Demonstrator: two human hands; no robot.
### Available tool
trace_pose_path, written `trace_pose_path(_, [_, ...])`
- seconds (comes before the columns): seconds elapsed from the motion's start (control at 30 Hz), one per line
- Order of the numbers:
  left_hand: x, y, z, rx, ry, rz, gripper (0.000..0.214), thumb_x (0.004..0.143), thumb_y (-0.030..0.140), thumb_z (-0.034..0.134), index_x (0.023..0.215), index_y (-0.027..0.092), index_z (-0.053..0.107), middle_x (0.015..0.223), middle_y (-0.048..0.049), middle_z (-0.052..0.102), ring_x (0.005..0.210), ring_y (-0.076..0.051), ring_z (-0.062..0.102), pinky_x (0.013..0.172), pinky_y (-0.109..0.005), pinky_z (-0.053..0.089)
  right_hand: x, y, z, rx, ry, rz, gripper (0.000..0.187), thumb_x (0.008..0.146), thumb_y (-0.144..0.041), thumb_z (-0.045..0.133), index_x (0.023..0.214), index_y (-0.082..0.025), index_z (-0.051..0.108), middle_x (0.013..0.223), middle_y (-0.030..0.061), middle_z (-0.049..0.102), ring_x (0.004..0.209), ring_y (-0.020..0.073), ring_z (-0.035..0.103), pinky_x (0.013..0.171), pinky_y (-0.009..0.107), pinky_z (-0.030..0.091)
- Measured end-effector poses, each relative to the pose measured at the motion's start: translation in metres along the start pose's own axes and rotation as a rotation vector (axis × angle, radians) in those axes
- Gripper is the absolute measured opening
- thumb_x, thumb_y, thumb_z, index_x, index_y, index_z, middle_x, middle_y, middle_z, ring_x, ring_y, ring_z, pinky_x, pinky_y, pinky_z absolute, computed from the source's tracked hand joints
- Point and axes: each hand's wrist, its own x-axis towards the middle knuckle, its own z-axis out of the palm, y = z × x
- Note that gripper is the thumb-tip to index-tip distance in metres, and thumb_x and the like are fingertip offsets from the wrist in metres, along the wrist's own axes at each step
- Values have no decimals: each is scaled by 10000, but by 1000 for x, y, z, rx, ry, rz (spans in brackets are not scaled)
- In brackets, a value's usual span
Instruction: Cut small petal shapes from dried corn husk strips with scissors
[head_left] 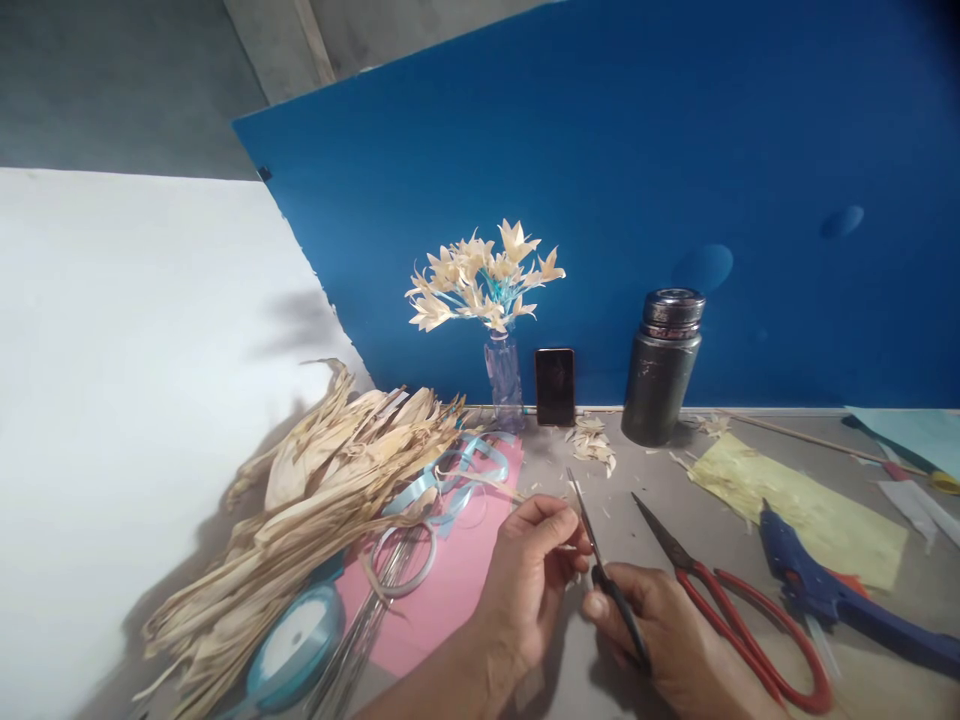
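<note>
My left hand is closed in a pinch at the middle of the table, and a small pale piece of corn husk shows just under its fingertips, mostly hidden. Close beside it, my right hand grips small black-handled scissors. Their narrow metal blades point up and away, right by the left fingertips. Dried corn husks lie in a big heap to the left. Behind the hands, a clear bottle holds a bunch of pale husk flowers with light-blue stems.
Right of my hands lie red-handled scissors, a blue glue gun and yellow crepe paper. A dark flask and a phone stand at the back. Left are pink paper, a blue ribbon roll and wires.
</note>
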Motion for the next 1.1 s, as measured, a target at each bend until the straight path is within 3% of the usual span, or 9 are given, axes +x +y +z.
trace_pose_path(0.3, [1,12,-1,166,16,97,219,769,315,716,731,178,551,654,-12,619,591,-110,534,600,-231,402,-3,-5,0,-92,1,75,424,806,-550,566,588,-237,380,514,-62,385,511,113,323,486,245,258])
trace_pose_path(0.57, [3,11,-7,234,-5,136,203,774,293,714,699,179,563,630,-10,613,582,-118,536,597,-243,403,-4,-16,0,-138,-7,98,422,759,-560,551,555,-243,361,503,-61,372,503,113,340,479,240,285])
trace_pose_path(0.97, [3,7,-9,198,-28,133,232,801,320,722,734,190,542,642,3,621,595,-115,548,606,-234,408,-5,-12,-2,-153,-13,85,430,827,-528,564,566,-231,397,504,-56,412,501,109,360,476,222,313])
trace_pose_path(1.1, [1,7,-7,202,-29,132,232,801,310,716,725,191,533,635,10,608,594,-111,538,612,-234,405,-5,-16,-1,-148,-14,92,484,799,-604,570,544,-230,400,490,-52,401,493,110,344,475,234,302])
